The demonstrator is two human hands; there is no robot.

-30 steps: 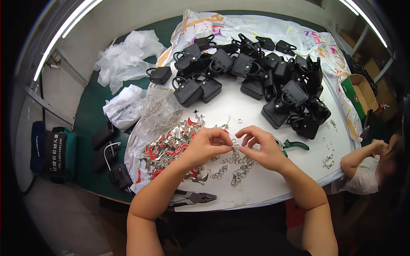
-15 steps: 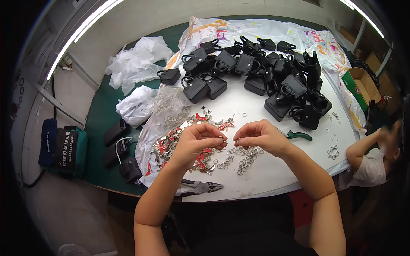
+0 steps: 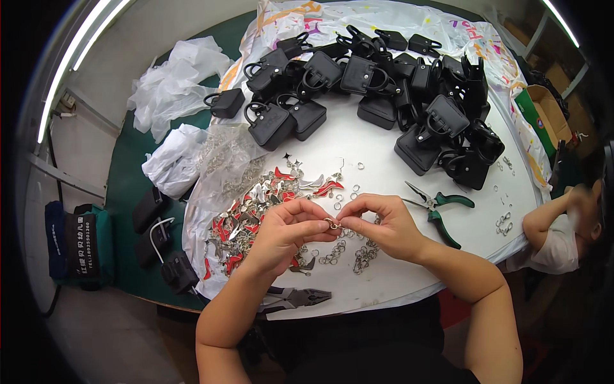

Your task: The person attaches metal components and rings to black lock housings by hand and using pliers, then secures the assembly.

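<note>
My left hand (image 3: 288, 232) pinches a small metal ring (image 3: 331, 223) between thumb and forefinger. Against it, the fingertips of my right hand (image 3: 389, 227) are pressed together; whatever they grip is too small to make out. Beside and beneath my left hand lies a heap of red and silver metal charms (image 3: 268, 195), some shaped like high-heeled shoes. Linked rings and clasps (image 3: 366, 256) lie in small bunches below my hands. Green-handled pliers (image 3: 437, 208) rest spread apart just right of my right hand. Grey pliers (image 3: 298, 297) lie at the table's near edge.
Many black miniature handbags (image 3: 377, 80) are piled across the back of the white table (image 3: 348, 144). Clear plastic bags (image 3: 227, 160) and white ones (image 3: 173, 83) sit left. Black devices (image 3: 153, 240) with a cable lie far left. Another person (image 3: 553, 233) is at the right edge.
My hands have come together, and their fingertips now meet at the ring. The view has shifted, and the green-handled pliers show more fully beside my right hand.
</note>
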